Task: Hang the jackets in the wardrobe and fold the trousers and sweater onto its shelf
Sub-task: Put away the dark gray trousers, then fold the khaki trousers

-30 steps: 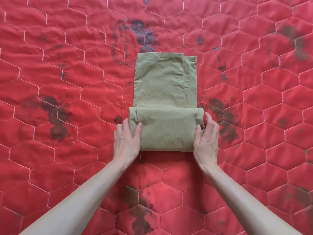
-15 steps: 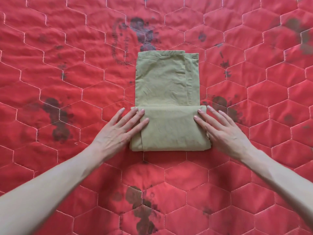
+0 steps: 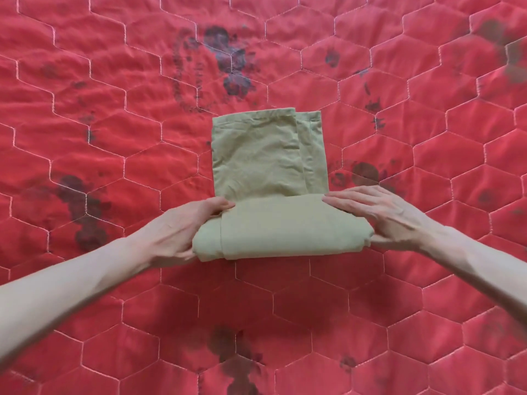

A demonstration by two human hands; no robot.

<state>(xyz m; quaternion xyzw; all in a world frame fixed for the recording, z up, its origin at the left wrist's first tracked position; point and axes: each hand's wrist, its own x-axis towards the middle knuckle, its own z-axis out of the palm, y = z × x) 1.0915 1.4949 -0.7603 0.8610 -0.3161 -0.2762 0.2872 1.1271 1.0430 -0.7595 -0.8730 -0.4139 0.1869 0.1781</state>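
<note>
Olive-green trousers lie partly folded on a red quilt, with a thick folded bundle at the near end and a flat length reaching away from me. My left hand grips the bundle's left end, fingers curled over its top edge and thumb beneath. My right hand holds the right end, fingers laid over the top and thumb under the fold. The bundle's near edge is lifted slightly off the quilt.
The red quilt has white hexagon stitching and dark stains around the trousers, in the centre back, left, right and near me. It fills the whole view. No wardrobe, shelf, jacket or sweater is in view.
Both hands went from lying flat on top of the folded bundle to gripping its two ends. The bundle has shifted a little towards me and its near edge has risen.
</note>
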